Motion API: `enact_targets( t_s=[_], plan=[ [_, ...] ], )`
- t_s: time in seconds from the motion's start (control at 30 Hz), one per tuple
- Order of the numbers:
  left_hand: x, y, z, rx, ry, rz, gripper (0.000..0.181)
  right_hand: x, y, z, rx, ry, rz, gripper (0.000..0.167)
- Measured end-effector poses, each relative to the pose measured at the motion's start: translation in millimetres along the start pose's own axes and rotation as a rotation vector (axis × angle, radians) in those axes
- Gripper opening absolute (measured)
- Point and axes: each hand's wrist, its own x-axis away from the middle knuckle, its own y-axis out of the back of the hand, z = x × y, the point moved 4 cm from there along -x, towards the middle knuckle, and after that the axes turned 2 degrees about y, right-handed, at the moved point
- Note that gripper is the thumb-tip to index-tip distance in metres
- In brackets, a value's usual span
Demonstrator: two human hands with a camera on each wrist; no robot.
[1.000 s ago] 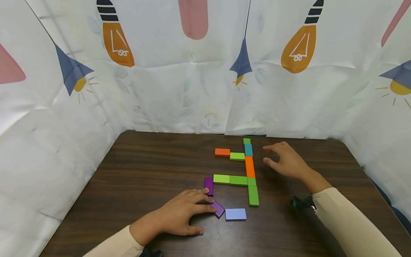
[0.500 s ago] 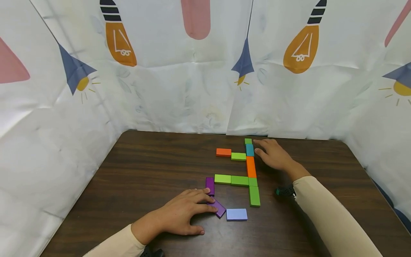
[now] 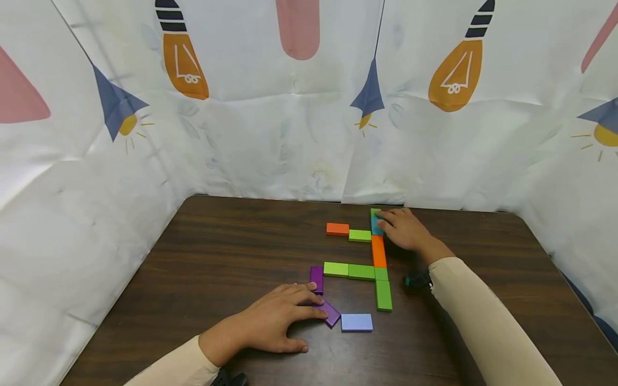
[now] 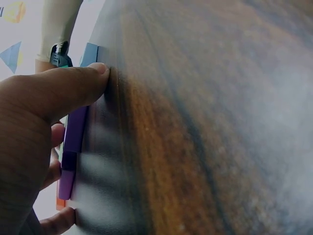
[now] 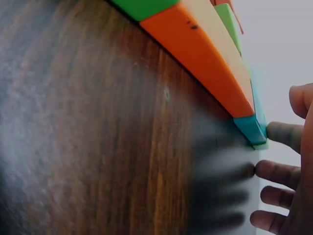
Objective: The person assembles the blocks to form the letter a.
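Observation:
My left hand (image 3: 270,319) lies with spread fingers at the near left of the block layout. Its fingertips touch the upright dark purple block (image 3: 316,274) and the slanted purple block (image 3: 332,317). A pale blue block (image 3: 357,323) lies just right of the slanted one. At the far end of the column, the fingertips of my right hand (image 3: 407,230) reach the teal block (image 3: 374,228), covering part of it. In the right wrist view a fingertip meets that teal block (image 5: 252,129), beyond the long orange block (image 5: 200,58); the thumb stands apart.
Green blocks (image 3: 361,272) form a row toward the column, with another green block (image 3: 383,296) below. A short orange block (image 3: 337,229) and a green one (image 3: 359,236) branch left from the column. A printed cloth (image 3: 270,150) hangs behind the dark wooden table (image 3: 217,241).
My right hand has moved left from beside the column until its fingertips reach the teal block. My left hand stays in place on the purple blocks.

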Motion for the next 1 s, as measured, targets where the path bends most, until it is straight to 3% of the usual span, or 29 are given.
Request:
enact_targets(
  t_s=[0.37, 0.73, 1.0],
  plan=[
    [0.1, -1.2, 0.2, 0.008, 0.001, 0.003, 0.065, 12.4, 14.9, -25.4, 0.028, -0.081, -0.04, 0.061],
    [0.4, -2.0, 1.1, 0.01, 0.004, 0.01, 0.065, 39.6, 31.3, -53.6, 0.058, -0.19, -0.062, 0.046],
    [0.0, -1.6, 0.8, 0.009, 0.005, 0.016, 0.065, 58.7, 33.5, -65.4, 0.085, -0.128, -0.101, 0.035]
  ],
)
